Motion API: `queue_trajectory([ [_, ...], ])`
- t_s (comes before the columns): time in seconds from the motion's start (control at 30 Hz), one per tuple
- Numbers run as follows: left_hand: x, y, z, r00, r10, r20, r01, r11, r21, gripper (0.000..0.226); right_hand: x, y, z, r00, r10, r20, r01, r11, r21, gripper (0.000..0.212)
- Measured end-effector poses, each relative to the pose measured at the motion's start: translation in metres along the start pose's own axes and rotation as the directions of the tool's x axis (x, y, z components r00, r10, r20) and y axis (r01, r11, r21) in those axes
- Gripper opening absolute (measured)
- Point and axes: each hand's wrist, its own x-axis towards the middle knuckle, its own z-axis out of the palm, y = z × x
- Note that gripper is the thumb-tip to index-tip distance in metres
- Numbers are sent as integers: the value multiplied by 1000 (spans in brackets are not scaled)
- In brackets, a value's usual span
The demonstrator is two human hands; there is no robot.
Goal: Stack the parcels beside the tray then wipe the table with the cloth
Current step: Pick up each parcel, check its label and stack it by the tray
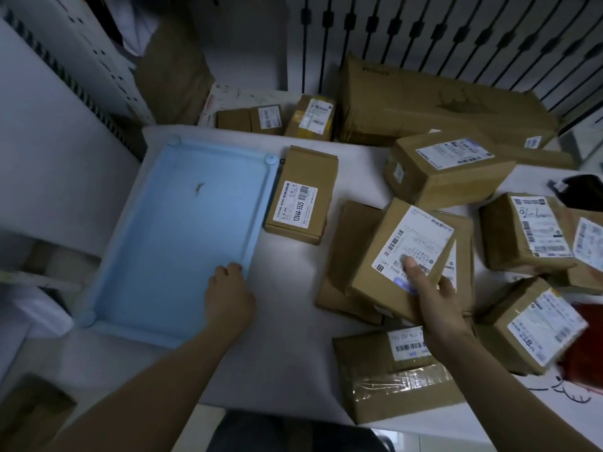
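R hand (439,305) grips parcel (391,265); L hand (228,295) grips tray (262,203).

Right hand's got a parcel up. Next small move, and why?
Probably carry the tilted parcel in the right hand leftward and set it on the 12V4A parcel, which already lies beside the blue tray. The left hand grips the tray's rim, and other parcels lie scattered.
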Motion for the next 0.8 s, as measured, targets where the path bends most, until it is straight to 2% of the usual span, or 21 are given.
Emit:
queue_trajectory([
  [0.07,8,-7,-4,999,-3,37,5,999,-50,41,-1,0,6,999,-7,40,9,999,-47,104],
  [0.13,11,-10,-4,998,48,44,-47,998,-30,34,-4,-2,15,997,-4,72,10,997,-74,103],
  [0.23,6,-14,-2,993,106,44,-107,994,11,30,-5,-8,29,999,-5,39,8,997,-77,99],
  [0.37,-4,-25,4,990,140,25,-139,990,-25,26,2,-12,31,977,-4,-214,22,996,85,83],
  [0.47,-7,-28,4,985,168,31,-168,986,-26,24,5,-11,21,952,-25,-306,65,991,119,67],
  [0.5,-8,-28,4,984,175,31,-174,984,-24,24,7,-11,20,942,-33,-334,65,994,86,70],
  [0.57,-10,-28,5,983,182,18,-182,983,-25,26,11,-13,20,879,-146,-454,84,984,-155,81],
  [0.63,-12,-28,6,983,185,1,-185,982,-36,28,6,-20,28,730,-443,-521,159,850,-502,81],
  [0.67,-13,-28,6,983,184,-5,-185,982,-47,29,0,-25,36,632,-628,-454,256,723,-642,76],
  [0.7,-14,-28,6,984,180,-10,-180,982,-57,29,-8,-30,47,542,-779,-314,376,559,-739,69],
  [0.73,-15,-27,6,985,173,-16,-173,983,-66,30,-15,-34,62,482,-865,-142,480,396,-783,64],
  [0.77,-15,-26,7,985,168,-26,-170,983,-74,31,-17,-35,78,463,-886,38,563,261,-784,61],
  [0.8,-16,-25,8,985,170,-43,-173,981,-83,33,-14,-34,96,477,-856,201,616,162,-771,62],
])
